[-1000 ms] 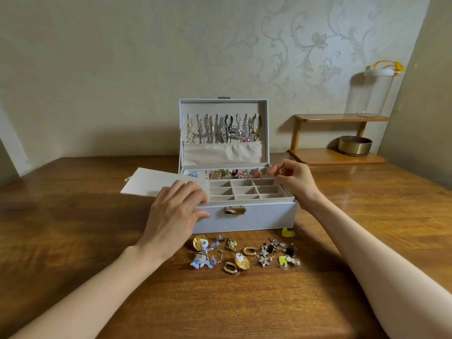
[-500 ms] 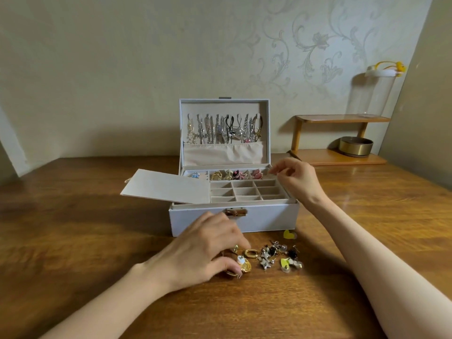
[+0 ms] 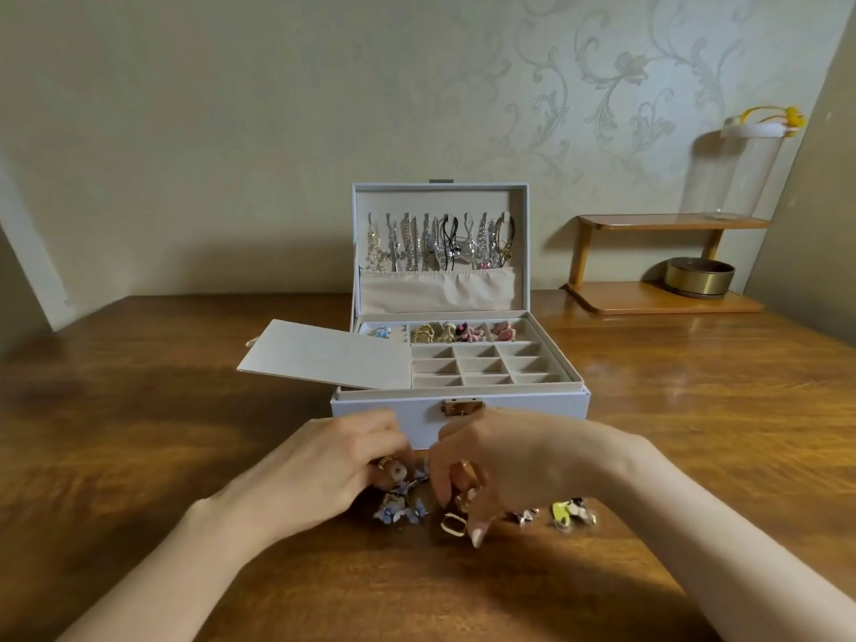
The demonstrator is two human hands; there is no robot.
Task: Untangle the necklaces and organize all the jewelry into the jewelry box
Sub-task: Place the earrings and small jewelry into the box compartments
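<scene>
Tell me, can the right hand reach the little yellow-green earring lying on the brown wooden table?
Probably yes. The yellow-green earring lies uncovered on the wooden table, just right of the right hand, with only small silver pieces between them.

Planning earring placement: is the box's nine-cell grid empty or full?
Empty. Every cell of the grid shows bare beige lining; the row behind it holds pieces.
</scene>
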